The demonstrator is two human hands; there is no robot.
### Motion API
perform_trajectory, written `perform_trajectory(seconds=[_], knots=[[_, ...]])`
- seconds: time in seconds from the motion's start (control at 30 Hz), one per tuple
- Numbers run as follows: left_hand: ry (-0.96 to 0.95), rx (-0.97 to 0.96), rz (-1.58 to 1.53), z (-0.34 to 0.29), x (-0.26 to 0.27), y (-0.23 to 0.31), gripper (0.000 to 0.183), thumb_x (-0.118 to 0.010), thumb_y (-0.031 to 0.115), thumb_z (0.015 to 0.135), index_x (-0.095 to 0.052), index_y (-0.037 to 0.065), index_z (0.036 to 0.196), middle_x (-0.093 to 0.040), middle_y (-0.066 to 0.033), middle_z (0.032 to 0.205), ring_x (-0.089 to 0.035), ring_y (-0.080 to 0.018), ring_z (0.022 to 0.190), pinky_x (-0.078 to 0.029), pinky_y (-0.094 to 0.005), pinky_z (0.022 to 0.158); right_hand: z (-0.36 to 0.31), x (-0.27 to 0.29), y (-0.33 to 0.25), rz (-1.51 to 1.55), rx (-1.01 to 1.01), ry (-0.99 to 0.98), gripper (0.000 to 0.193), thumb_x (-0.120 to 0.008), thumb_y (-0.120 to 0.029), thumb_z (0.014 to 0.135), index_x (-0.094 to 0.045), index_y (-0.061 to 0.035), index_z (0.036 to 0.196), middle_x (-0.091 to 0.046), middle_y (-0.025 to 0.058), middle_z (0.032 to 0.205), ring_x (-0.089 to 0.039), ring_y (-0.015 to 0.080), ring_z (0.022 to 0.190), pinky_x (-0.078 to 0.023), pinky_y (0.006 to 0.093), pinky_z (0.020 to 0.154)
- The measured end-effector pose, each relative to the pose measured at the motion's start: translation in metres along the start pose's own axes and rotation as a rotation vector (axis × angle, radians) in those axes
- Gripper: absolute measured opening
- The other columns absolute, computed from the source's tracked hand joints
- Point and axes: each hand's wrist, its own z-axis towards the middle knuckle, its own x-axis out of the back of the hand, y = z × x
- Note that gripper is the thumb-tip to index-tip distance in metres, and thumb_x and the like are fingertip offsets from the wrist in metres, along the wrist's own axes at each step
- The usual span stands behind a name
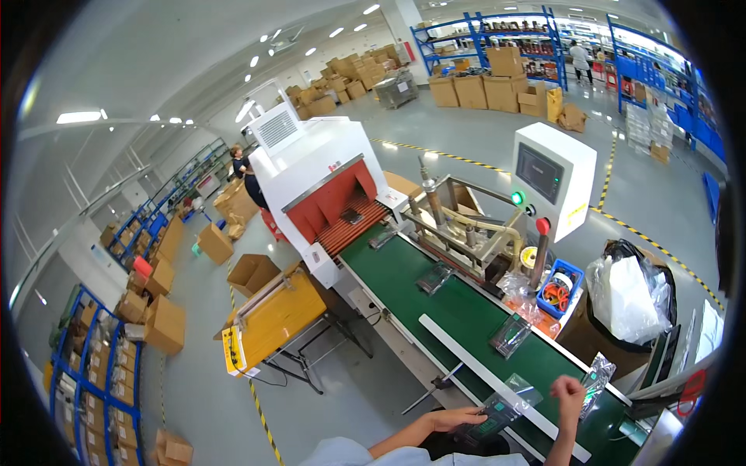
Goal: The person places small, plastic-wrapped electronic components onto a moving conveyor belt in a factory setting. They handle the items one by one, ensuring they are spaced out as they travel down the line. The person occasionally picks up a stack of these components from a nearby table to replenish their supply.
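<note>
My left hand [454, 419] is closed on the near edge of a clear plastic-wrapped package [503, 405] with a dark, flat item inside, tilted over the pale guide rail [466, 355]. To the right, my right hand [569, 394] is raised above the green conveyor belt [474, 311], its fingers curled in. Whether it holds anything small is hidden. Just beyond it lies another shiny plastic-wrapped package [597, 382] at the belt's right edge. Farther up the belt, apart from both hands, rest more wrapped packages, including a nearer one [510, 335] and a farther one [434, 277].
The belt leads to a white tunnel machine [311, 159] with red curtain flaps [330, 203]. Beside it stand a metal-framed press [466, 233], a control box [556, 179] and a blue basket [560, 288]. A yellow table [284, 311] is left; a lined waste box [629, 299], right.
</note>
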Motion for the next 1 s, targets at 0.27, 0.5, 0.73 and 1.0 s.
perform_trajectory(seconds=[0.27,0.5,0.73,1.0], knots=[[0.007,-0.006,-0.236,0.019,-0.026,0.012,0.062,-0.054,0.032,0.088,-0.026,-0.001,0.133,-0.049,-0.0095,0.118,-0.052,-0.0145,0.103,-0.043,-0.028,0.088,-0.055,0.003,0.021,0.047,-0.283,-0.277,0.02,-0.06,-0.004,0.079,-0.06,0.0046,0.098,-0.062,0.008,0.08,-0.058,0.0137,0.07,-0.048,0.0264,0.065],[-0.087,0.063,-0.262,0.035,-0.04,-0.004,0.06,-0.051,0.032,0.09,-0.025,0.002,0.135,-0.046,-0.0093,0.123,-0.049,-0.0167,0.109,-0.04,-0.0312,0.093,-0.074,0.003,0.024,0.233,-0.311,-0.077,0.019,-0.058,-0.012,0.084,-0.063,0.0049,0.092,-0.061,0.0045,0.077,-0.056,0.0116,0.069,-0.045,0.0243,0.066],[-0.208,-0.046,-0.259,0.063,-0.068,-0.008,0.061,-0.048,0.035,0.09,-0.023,0.006,0.137,-0.037,-0.0088,0.134,-0.039,-0.0197,0.122,-0.033,-0.0386,0.1,-0.068,0.036,0.017,0.031,-0.116,0.185,0.018,-0.059,-0.014,0.084,-0.063,0.0029,0.088,-0.058,-0.0001,0.074,-0.05,0.0074,0.069,-0.041,0.0223,0.063],[0.096,-0.063,-0.145,0.047,-0.067,-0.019,0.043,-0.047,0.026,0.09,-0.04,0.002,0.126,-0.046,-0.0141,0.125,-0.045,-0.0251,0.116,-0.039,-0.0377,0.094,-0.044,0.217,0.035,-0.552,0.193,0.897,0.018,-0.053,-0.015,0.087,-0.059,0.002,0.09,-0.06,0.011,0.077,-0.056,0.0183,0.07,-0.043,0.0286,0.064]])
